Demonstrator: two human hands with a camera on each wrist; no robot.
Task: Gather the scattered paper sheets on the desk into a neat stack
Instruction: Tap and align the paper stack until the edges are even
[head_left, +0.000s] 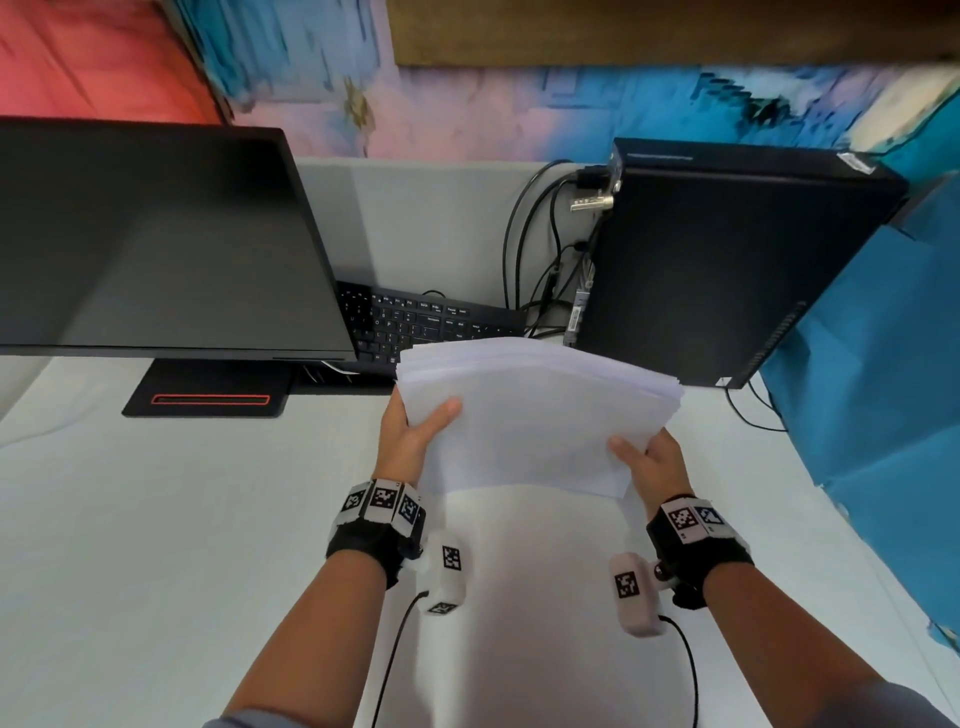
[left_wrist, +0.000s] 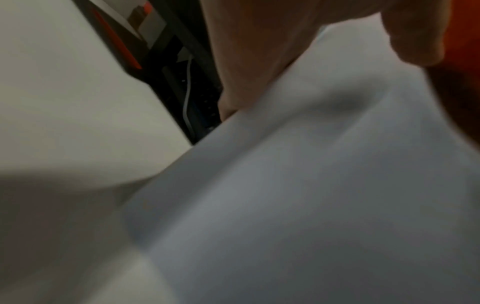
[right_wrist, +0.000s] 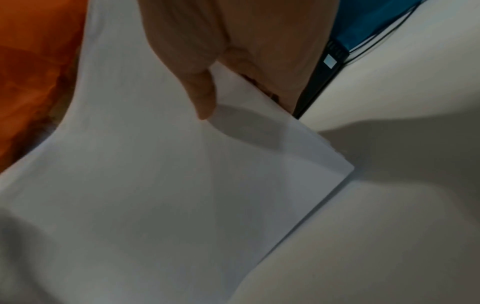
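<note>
**Paper stack held up on edge, prob. for squaring**

The paper stack (head_left: 535, 415) is held above the desk (head_left: 156, 545), between the two hands, w/ its near edge low, at or close to the desk top; contact can't be confirmed. The far edge is fanned a bit, so the sheets aren't flush yet. Tilting it up like that is likely done so the edges can be tapped level, imo.

The left hand (head_left: 415, 431) is closed on the left side of the stack, thumb laid on top, fingers hidden underneath. The right hand (head_left: 649, 457) is clamped on the near right corner the same way; thumb (right_wrist: 200, 92) on the top sheet is seen in the right wrist view. A grip on both sides keeps loose sheets from sliding out.

No stray sheets are seen on the desk, so gathering looks done, alignment left.

Behind the stack: keyboard (head_left: 415, 322), monitor (head_left: 156, 239) at left, computer tower (head_left: 727, 260) at right w/ cables (head_left: 530, 234).
</note>
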